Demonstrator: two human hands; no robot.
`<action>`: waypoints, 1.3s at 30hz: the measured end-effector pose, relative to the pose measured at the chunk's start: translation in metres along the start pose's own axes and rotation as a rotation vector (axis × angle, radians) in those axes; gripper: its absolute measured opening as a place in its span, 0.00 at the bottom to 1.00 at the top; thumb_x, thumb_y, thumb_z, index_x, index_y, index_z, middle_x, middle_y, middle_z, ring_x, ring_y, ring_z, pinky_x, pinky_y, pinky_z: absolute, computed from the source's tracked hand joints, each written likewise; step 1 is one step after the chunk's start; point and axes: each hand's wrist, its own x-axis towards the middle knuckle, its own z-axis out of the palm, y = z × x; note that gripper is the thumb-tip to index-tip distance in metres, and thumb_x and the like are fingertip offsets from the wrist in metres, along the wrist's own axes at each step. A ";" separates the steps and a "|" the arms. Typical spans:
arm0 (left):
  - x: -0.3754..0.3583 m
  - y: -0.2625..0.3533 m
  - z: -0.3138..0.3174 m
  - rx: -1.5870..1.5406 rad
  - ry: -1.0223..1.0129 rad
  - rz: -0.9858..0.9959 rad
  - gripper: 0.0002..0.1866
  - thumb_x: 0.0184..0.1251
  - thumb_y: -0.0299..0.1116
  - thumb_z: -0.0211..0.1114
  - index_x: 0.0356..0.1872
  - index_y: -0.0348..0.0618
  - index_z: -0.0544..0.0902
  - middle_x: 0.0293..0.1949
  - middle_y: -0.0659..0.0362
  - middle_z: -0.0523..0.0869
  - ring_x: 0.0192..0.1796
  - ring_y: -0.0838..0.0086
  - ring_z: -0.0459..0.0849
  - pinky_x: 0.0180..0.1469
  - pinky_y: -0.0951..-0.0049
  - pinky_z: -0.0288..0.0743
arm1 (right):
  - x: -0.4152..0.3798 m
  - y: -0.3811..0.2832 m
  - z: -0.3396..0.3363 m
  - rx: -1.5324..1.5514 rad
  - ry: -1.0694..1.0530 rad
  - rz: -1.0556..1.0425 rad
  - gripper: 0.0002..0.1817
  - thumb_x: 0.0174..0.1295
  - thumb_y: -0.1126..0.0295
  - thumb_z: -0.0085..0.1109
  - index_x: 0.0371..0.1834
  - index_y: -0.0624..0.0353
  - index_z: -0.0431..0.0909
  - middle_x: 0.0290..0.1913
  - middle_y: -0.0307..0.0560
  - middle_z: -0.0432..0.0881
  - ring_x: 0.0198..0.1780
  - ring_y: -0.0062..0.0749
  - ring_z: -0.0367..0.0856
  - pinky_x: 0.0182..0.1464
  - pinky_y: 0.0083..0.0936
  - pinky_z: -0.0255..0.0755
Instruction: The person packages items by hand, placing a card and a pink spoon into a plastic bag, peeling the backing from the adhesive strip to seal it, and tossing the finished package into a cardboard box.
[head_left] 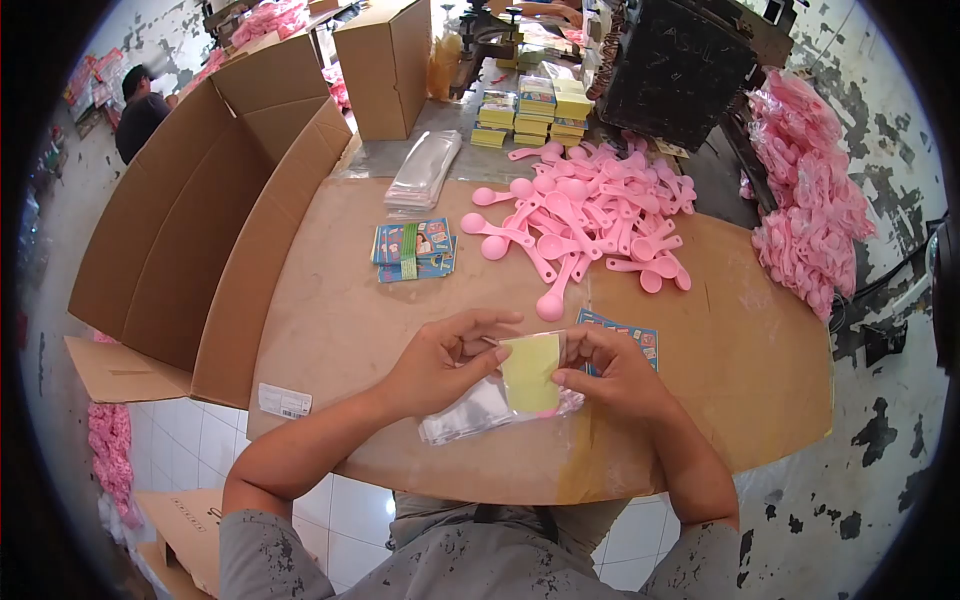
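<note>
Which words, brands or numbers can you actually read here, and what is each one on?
"ASU...", scrawled on the black panel; the ending is unclear.
White label on the table covering: print too small to read.
Banded blue cards: lettering too small to read.
Cardboard flap at lower left: marks too blurred to read.

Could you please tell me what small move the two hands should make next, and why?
I would probably have the right hand ease the yellow-green card squarely into the clear bag while the left hand steadies it: both hands pinch its edges, film shows beside it, and it sits slightly tilted.
</note>
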 end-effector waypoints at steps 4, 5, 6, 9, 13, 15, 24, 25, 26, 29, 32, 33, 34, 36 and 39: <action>-0.002 -0.005 0.005 -0.001 -0.048 -0.030 0.18 0.79 0.25 0.66 0.65 0.33 0.79 0.53 0.55 0.90 0.51 0.77 0.89 0.51 0.74 0.86 | 0.000 0.003 -0.006 -0.011 -0.005 -0.071 0.17 0.71 0.78 0.67 0.62 0.67 0.81 0.45 0.37 0.83 0.46 0.19 0.80 0.51 0.22 0.75; -0.002 -0.007 0.004 0.016 -0.074 -0.069 0.17 0.78 0.26 0.67 0.63 0.33 0.79 0.52 0.55 0.90 0.50 0.77 0.89 0.50 0.74 0.86 | -0.001 0.002 -0.005 -0.004 0.006 -0.097 0.17 0.71 0.78 0.67 0.62 0.67 0.81 0.45 0.37 0.84 0.46 0.20 0.81 0.51 0.22 0.76; -0.001 -0.008 0.003 -0.002 -0.099 -0.103 0.17 0.78 0.27 0.68 0.62 0.33 0.80 0.52 0.55 0.90 0.50 0.77 0.89 0.49 0.74 0.86 | -0.001 0.001 -0.004 0.003 0.016 -0.122 0.16 0.71 0.78 0.67 0.61 0.67 0.81 0.45 0.38 0.84 0.46 0.20 0.81 0.51 0.22 0.76; 0.001 -0.007 -0.003 -0.051 -0.144 -0.162 0.16 0.77 0.28 0.70 0.60 0.33 0.81 0.49 0.56 0.90 0.49 0.77 0.90 0.48 0.75 0.86 | -0.001 0.002 -0.005 0.143 0.059 -0.063 0.15 0.73 0.77 0.65 0.61 0.67 0.82 0.47 0.39 0.86 0.47 0.21 0.82 0.53 0.22 0.77; 0.002 0.015 -0.026 0.121 0.024 -0.065 0.13 0.76 0.27 0.70 0.57 0.34 0.82 0.44 0.59 0.90 0.47 0.76 0.90 0.47 0.73 0.86 | -0.001 -0.006 -0.018 -0.036 0.169 -0.045 0.16 0.73 0.75 0.65 0.62 0.63 0.82 0.48 0.40 0.86 0.48 0.21 0.83 0.54 0.24 0.78; 0.004 0.022 -0.051 0.162 0.397 0.197 0.13 0.79 0.29 0.66 0.58 0.35 0.81 0.45 0.59 0.88 0.49 0.73 0.89 0.49 0.71 0.86 | -0.004 -0.009 -0.033 -0.279 0.250 -0.065 0.17 0.73 0.73 0.65 0.63 0.61 0.82 0.48 0.40 0.86 0.48 0.22 0.83 0.53 0.25 0.78; 0.014 0.010 -0.042 0.492 0.356 0.078 0.19 0.77 0.41 0.66 0.63 0.46 0.83 0.59 0.57 0.85 0.57 0.67 0.83 0.58 0.64 0.78 | -0.023 -0.025 -0.090 -1.034 0.128 -0.051 0.21 0.61 0.69 0.75 0.56 0.63 0.85 0.45 0.48 0.83 0.49 0.38 0.84 0.55 0.35 0.79; 0.013 0.004 -0.028 0.636 0.243 0.126 0.17 0.71 0.38 0.72 0.57 0.46 0.86 0.54 0.58 0.85 0.53 0.68 0.83 0.54 0.65 0.78 | -0.024 -0.022 -0.091 -0.981 0.109 -0.039 0.21 0.60 0.70 0.76 0.56 0.63 0.85 0.45 0.49 0.84 0.49 0.38 0.85 0.56 0.36 0.79; 0.012 -0.001 -0.018 0.779 0.126 0.175 0.15 0.65 0.35 0.78 0.51 0.47 0.89 0.49 0.58 0.85 0.50 0.68 0.83 0.51 0.66 0.79 | -0.024 -0.019 -0.092 -0.928 0.092 -0.028 0.21 0.59 0.70 0.77 0.55 0.63 0.85 0.46 0.49 0.84 0.49 0.39 0.85 0.57 0.37 0.79; 0.009 -0.016 -0.005 1.044 0.008 0.334 0.15 0.61 0.36 0.81 0.47 0.45 0.90 0.43 0.57 0.83 0.46 0.65 0.82 0.47 0.67 0.79 | -0.023 -0.019 -0.088 -0.777 0.117 0.046 0.20 0.55 0.72 0.79 0.51 0.63 0.85 0.46 0.48 0.85 0.47 0.37 0.85 0.56 0.36 0.78; 0.011 -0.021 -0.006 0.942 0.006 0.312 0.14 0.62 0.32 0.80 0.47 0.42 0.89 0.39 0.57 0.83 0.44 0.65 0.82 0.46 0.65 0.79 | -0.021 -0.024 -0.089 -0.729 0.152 0.134 0.18 0.54 0.74 0.79 0.47 0.64 0.85 0.43 0.46 0.85 0.44 0.34 0.84 0.52 0.34 0.77; 0.011 -0.020 -0.005 0.888 0.005 0.280 0.14 0.62 0.31 0.79 0.47 0.41 0.89 0.39 0.57 0.83 0.43 0.65 0.83 0.46 0.64 0.78 | -0.020 -0.025 -0.091 -0.731 0.159 0.162 0.17 0.54 0.75 0.79 0.46 0.64 0.84 0.42 0.45 0.85 0.44 0.33 0.84 0.51 0.34 0.77; 0.010 -0.018 -0.003 0.785 0.030 0.195 0.14 0.62 0.29 0.79 0.48 0.40 0.88 0.38 0.57 0.84 0.41 0.66 0.83 0.45 0.65 0.78 | -0.021 -0.024 -0.093 -0.732 0.163 0.148 0.16 0.55 0.76 0.78 0.45 0.64 0.84 0.41 0.44 0.85 0.43 0.32 0.83 0.50 0.33 0.77; 0.007 -0.013 0.002 0.575 0.079 0.027 0.15 0.62 0.26 0.78 0.49 0.39 0.88 0.38 0.55 0.85 0.39 0.67 0.85 0.43 0.67 0.79 | -0.022 -0.020 -0.098 -0.735 0.169 0.120 0.14 0.56 0.77 0.77 0.43 0.63 0.82 0.39 0.43 0.85 0.42 0.30 0.82 0.47 0.32 0.76; 0.007 -0.015 -0.001 0.618 0.060 0.083 0.14 0.64 0.24 0.76 0.51 0.37 0.87 0.39 0.53 0.87 0.38 0.68 0.88 0.42 0.69 0.82 | -0.022 -0.016 -0.101 -0.716 0.238 0.132 0.13 0.57 0.79 0.75 0.43 0.63 0.82 0.40 0.44 0.85 0.43 0.29 0.84 0.47 0.32 0.77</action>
